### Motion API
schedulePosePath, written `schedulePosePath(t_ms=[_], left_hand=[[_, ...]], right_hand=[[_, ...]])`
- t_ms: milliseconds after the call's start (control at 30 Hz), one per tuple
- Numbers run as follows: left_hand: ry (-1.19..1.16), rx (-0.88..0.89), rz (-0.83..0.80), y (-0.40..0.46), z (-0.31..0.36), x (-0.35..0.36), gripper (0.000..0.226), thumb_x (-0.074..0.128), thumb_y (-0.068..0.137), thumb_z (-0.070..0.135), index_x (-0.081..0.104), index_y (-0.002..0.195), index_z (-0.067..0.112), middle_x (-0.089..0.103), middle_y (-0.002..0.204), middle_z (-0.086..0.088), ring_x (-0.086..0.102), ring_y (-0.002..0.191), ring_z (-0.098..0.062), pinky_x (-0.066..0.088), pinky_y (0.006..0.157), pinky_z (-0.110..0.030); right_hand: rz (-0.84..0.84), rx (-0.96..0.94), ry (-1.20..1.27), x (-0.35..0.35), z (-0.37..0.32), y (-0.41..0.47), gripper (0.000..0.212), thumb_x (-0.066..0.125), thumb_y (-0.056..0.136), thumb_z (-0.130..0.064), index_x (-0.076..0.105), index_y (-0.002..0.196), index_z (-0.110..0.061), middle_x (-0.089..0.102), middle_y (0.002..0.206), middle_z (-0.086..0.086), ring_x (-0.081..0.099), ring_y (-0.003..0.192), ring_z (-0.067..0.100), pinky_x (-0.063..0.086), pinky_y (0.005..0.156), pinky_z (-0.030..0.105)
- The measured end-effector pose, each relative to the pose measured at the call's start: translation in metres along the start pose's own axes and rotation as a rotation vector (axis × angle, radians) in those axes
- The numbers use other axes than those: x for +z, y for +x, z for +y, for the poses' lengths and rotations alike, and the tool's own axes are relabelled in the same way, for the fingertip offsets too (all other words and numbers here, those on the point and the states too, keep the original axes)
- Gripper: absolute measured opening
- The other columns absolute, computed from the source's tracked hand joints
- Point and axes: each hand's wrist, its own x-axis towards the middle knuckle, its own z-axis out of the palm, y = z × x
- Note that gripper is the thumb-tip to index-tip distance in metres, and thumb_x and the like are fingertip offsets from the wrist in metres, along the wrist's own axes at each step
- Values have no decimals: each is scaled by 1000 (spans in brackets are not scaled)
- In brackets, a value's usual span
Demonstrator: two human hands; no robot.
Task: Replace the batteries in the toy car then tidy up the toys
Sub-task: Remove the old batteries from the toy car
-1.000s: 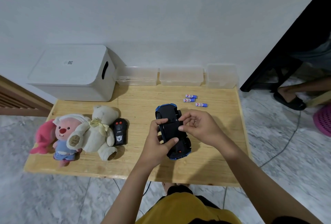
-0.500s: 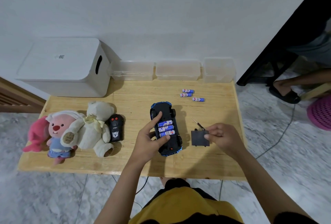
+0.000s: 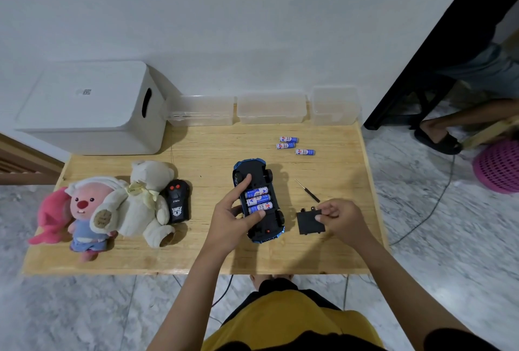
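The blue toy car (image 3: 254,171) lies upside down on the wooden table (image 3: 202,154), its battery bay open with three blue batteries (image 3: 257,199) showing. My left hand (image 3: 234,217) grips the car's left side, index finger laid along the underside. My right hand (image 3: 341,217) pinches the black battery cover (image 3: 309,222), which rests flat on the table just right of the car. A small screwdriver (image 3: 308,191) lies above the cover. Three loose blue batteries (image 3: 292,145) sit further back. A black remote (image 3: 177,201) and two plush toys (image 3: 118,204) lie at the left.
A white lidded storage box (image 3: 90,109) stands at the back left. Three clear plastic containers (image 3: 269,107) line the wall behind the table. Another person's sandalled foot (image 3: 438,137) and a pink basket (image 3: 498,165) are on the marble floor to the right.
My right hand lifted the battery cover off the car and carried it right, down to the table. The batteries in the bay are now exposed. My left hand kept its hold on the car.
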Motion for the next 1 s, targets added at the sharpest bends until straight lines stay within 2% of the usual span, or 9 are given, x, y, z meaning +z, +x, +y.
schedulePosePath(t_ms=[67, 167, 300, 467, 567, 667, 833, 933, 1000], left_hand=[[0, 5, -4, 0, 0, 0, 77, 72, 75, -11, 50, 130, 38, 60, 118, 18, 66, 92, -1, 54, 74, -16], [3, 13, -19, 2, 1, 0, 78, 73, 75, -9, 48, 131, 39, 60, 120, 16, 65, 94, 1, 53, 75, -16], [36, 24, -33, 6, 0, 4, 81, 76, 74, -4, 45, 132, 43, 60, 120, 18, 64, 102, -8, 55, 88, -26], [78, 52, -37, 10, 2, 10, 86, 79, 70, -3, 42, 137, 37, 62, 112, 23, 63, 97, 2, 55, 90, -29], [128, 87, -28, 12, 2, 11, 88, 81, 70, 1, 40, 139, 38, 62, 117, 16, 62, 107, -6, 53, 93, -33], [184, 119, -16, 14, -1, 12, 93, 83, 69, 6, 37, 141, 43, 60, 120, 6, 60, 111, -14, 51, 96, -36], [236, 160, 14, 14, -1, 16, 96, 81, 69, 4, 32, 143, 40, 56, 114, -2, 58, 104, -7, 50, 87, -16], [255, 174, 34, 14, 0, 17, 97, 80, 69, 4, 30, 142, 43, 55, 110, -1, 59, 102, -12, 54, 88, -26], [256, 173, 31, 14, 1, 17, 97, 81, 69, 4, 29, 139, 47, 53, 110, 2, 59, 101, -12, 54, 89, -31]], right_hand=[[20, -5, -19, -1, -6, -3, 21, 76, 73, -7, 72, 94, -9, 66, 81, 4, 62, 76, 13, 54, 75, 26], [64, -37, 29, -1, -26, -9, 18, 75, 77, -9, 71, 94, -11, 62, 77, 0, 58, 67, 9, 48, 65, 18], [79, -148, 145, 4, -71, -19, 13, 70, 82, -13, 72, 95, -14, 68, 87, -2, 61, 78, 10, 45, 63, 8], [-8, -253, 92, 16, -107, -25, 16, 62, 88, -14, 71, 100, -18, 65, 94, -5, 54, 72, -5, 40, 63, 3], [-33, -235, 60, 21, -112, -21, 19, 59, 90, -13, 69, 105, -17, 63, 96, -5, 53, 69, -7, 39, 62, 2], [-33, -225, 55, 25, -115, -17, 19, 58, 90, -13, 67, 107, -16, 63, 96, -4, 51, 69, -5, 39, 62, 2], [-14, -179, 40, 33, -120, -7, 15, 58, 90, -16, 66, 102, -13, 60, 86, -6, 50, 68, -2, 35, 59, 11], [-1, -171, 35, 37, -122, -3, 13, 60, 88, -17, 65, 98, -10, 59, 84, -3, 52, 70, 1, 38, 60, 12], [-2, -161, 44, 37, -124, 0, 12, 63, 87, -18, 65, 95, -9, 59, 80, -4, 54, 72, 7, 42, 65, 18]])
